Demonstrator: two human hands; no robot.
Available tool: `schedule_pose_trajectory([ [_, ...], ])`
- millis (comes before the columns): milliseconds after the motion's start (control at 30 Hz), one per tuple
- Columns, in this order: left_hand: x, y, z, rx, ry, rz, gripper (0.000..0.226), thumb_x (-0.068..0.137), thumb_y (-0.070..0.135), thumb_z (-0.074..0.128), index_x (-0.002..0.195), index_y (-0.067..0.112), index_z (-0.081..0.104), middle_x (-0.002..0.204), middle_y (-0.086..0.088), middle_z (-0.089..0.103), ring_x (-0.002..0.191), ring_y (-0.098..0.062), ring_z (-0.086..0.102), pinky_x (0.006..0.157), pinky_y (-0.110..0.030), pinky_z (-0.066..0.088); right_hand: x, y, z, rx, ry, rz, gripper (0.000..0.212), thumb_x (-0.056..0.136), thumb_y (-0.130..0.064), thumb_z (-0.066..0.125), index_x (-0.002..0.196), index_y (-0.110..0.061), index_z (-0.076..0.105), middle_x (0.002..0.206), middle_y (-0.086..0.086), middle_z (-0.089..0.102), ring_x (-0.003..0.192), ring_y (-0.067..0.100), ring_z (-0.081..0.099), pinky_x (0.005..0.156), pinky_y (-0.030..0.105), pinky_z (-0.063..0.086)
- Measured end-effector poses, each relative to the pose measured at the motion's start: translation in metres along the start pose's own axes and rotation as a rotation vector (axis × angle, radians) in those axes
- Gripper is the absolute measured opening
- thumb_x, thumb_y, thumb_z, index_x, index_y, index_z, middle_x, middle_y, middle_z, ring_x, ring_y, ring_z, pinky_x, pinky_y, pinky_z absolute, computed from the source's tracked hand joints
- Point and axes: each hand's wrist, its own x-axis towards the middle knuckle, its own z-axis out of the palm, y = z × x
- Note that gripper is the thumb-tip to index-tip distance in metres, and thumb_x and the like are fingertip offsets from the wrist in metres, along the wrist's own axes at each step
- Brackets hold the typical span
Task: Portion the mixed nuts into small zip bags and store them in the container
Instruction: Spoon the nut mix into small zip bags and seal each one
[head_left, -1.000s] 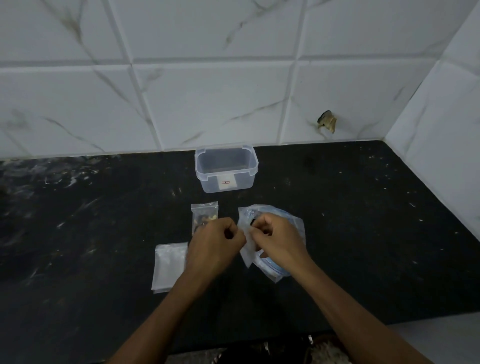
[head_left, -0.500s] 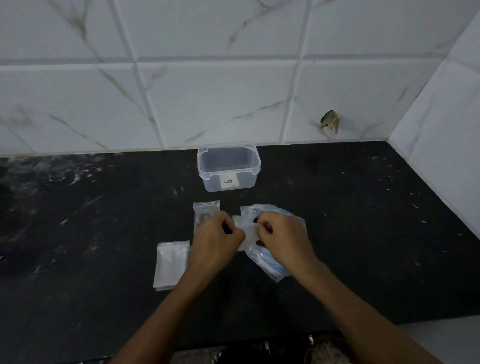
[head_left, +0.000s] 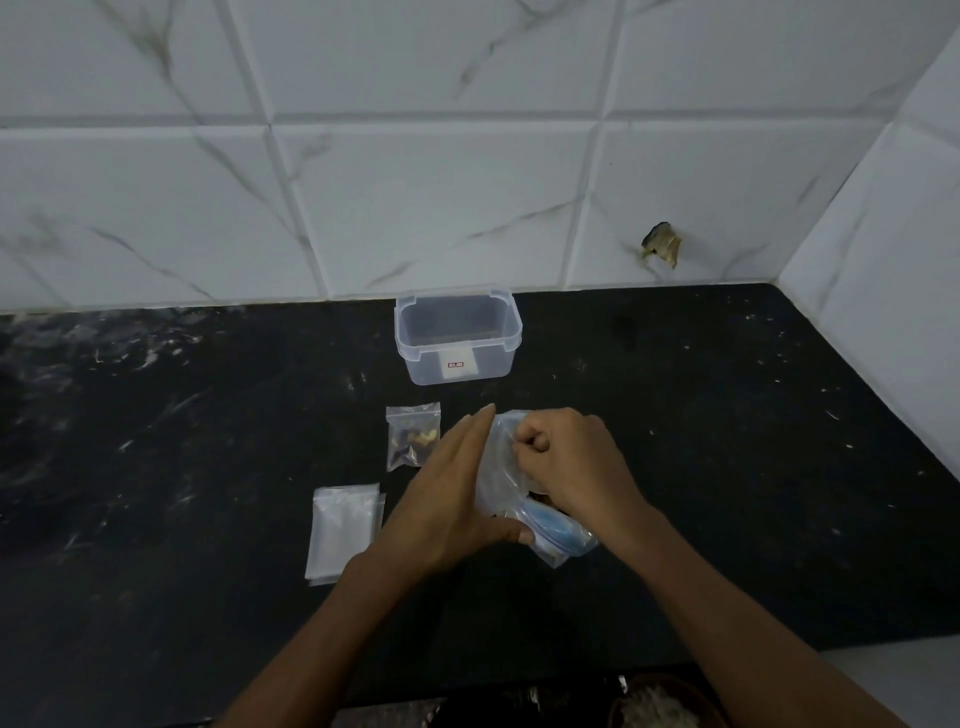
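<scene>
While two hands (head_left: 519, 478) work, one container (head_left: 457, 338) waits.

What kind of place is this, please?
Probably a home kitchen: a black stone countertop meets a white marble-look tiled wall in a corner, and a clear plastic food container stands open near the wall.

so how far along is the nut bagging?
Done: one small zip bag of nuts lies filled on the black counter. In hand: left hand and right hand work a clear bag. Left: empty bag stack; clear plastic container holds no bags.
</scene>
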Motion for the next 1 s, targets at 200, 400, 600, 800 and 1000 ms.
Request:
schedule_pose_trajectory([
  [200,0.007,-0.011,0.007,-0.139,0.229,0.075,0.078,0.072,0.038,0.084,0.134,0.038,0.036,0.131,0.018,0.046,0.112,0.015,0.042,0.102,-0.017,0.037,0.003,-0.002,-0.006,0.056,0.001,-0.012,0.01,0.093,-0.02,0.06,0.102,-0.023,0.063,0.084,-0.006,0.066,0.078,0.006,0.063,0.064,0.014,0.045],
  [400,0.014,-0.018,0.011,-0.221,0.332,0.104,0.07,0.071,0.047,0.08,0.128,0.024,0.047,0.124,0.008,0.056,0.11,-0.002,0.054,0.092,-0.021,0.048,-0.003,-0.005,-0.004,0.178,0.011,-0.15,0.011,0.091,-0.036,0.06,0.091,-0.026,0.061,0.102,-0.011,0.054,0.088,0.004,0.056,0.078,0.022,0.048],
  [600,0.015,-0.011,0.014,-0.257,0.391,0.143,0.06,0.072,0.044,0.076,0.122,0.031,0.045,0.112,0.013,0.057,0.105,-0.001,0.057,0.089,-0.021,0.05,0.0,-0.004,0.005,0.135,-0.226,-0.144,0.025,0.096,-0.037,0.052,0.093,-0.022,0.071,0.125,-0.006,0.05,0.1,0.006,0.051,0.09,0.03,0.045],
  [800,0.009,-0.005,0.019,-0.337,0.384,0.177,0.057,0.075,0.025,0.082,0.118,0.032,0.046,0.105,0.018,0.059,0.102,0.001,0.06,0.081,-0.015,0.05,0.001,0.006,0.004,0.238,-0.33,-0.142,0.029,0.096,-0.042,0.051,0.108,-0.026,0.072,0.143,-0.004,0.043,0.124,0.015,0.047,0.106,0.043,0.04],
  [1000,0.009,-0.001,0.019,-0.414,0.347,0.207,0.06,0.074,0.015,0.083,0.12,0.028,0.047,0.108,0.025,0.061,0.102,0.0,0.063,0.081,-0.013,0.05,-0.001,0.01,0.0,0.2,-0.344,-0.198,0.029,0.098,-0.032,0.049,0.107,-0.015,0.071,0.129,-0.002,0.049,0.107,0.006,0.049,0.096,0.03,0.044],
])
